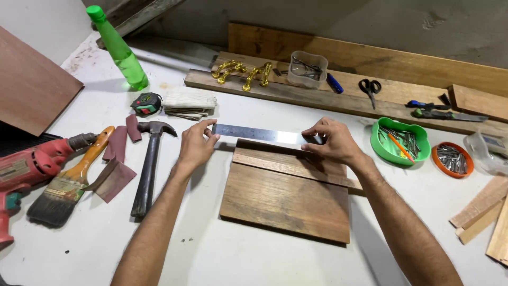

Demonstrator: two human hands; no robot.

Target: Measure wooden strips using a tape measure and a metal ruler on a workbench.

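**2 hands set a steel ruler along the top of a wood board**

White counter [254,259] carries everything. Long brown wooden plank [338,53] lies along the back wall. Rectangular brown wood board [286,198] sits at centre, with a thin wooden strip [296,168] lying across its upper part.

Flat steel ruler [259,133] lies across the board's top edge, running left to right. Left hand [194,147] pinches the ruler's left end, fingers narrow on the metal. Right hand [333,142] presses on the ruler's right end, fingers bent and closed down on it.

Left of the board: red power drill [26,169], wood-handled paintbrush [66,185], black claw hammer [150,164], maroon sandpaper pieces [116,177], green plastic bottle [119,50], folded beige cloth [189,104], small green-black tape measure [146,103].

Right of the board: green plastic bowl of nails [400,142], orange round lid of nails [452,159]. At the back: 2 gold handles [243,72], clear tub [307,69], black scissors [370,88].
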